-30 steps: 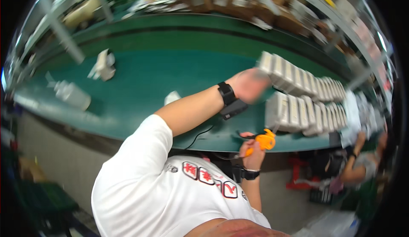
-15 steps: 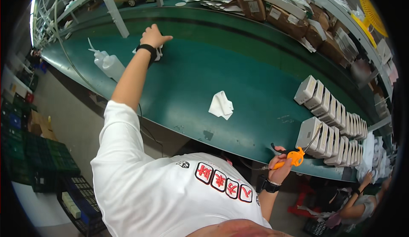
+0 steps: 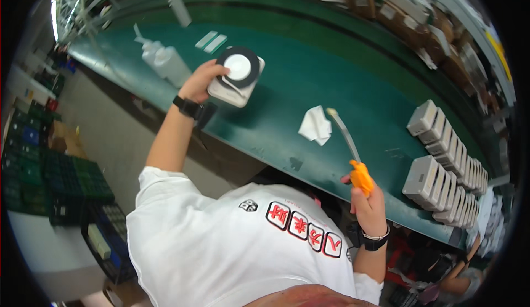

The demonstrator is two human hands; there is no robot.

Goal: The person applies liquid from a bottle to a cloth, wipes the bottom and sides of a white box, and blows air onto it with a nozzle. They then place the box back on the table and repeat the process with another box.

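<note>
My left hand [image 3: 200,81] is closed on a white, rounded-square device [image 3: 236,96] with a black ring around a white disc on its upper face. The thumb lies on that disc, and the device is held above the green bench. In my right hand [image 3: 369,206] is an orange air blow gun [image 3: 361,178], fingers wrapped round its body. Its long thin nozzle points away from me and to the left, the tip close to a crumpled white cloth [image 3: 316,126] on the bench. I cannot tell whether the trigger is pressed.
Two translucent squeeze bottles [image 3: 168,63] stand left of my left hand, with two pale strips [image 3: 211,41] beyond it. Rows of white devices [image 3: 426,177] fill the bench's right side. Cardboard boxes [image 3: 406,25] line the far shelf. Another person's arm [image 3: 461,265] shows at lower right.
My left hand has come back nearer with the device, which was mostly hidden beneath it before. My right hand has raised the blow gun and swung its nozzle from the right toward the cloth.
</note>
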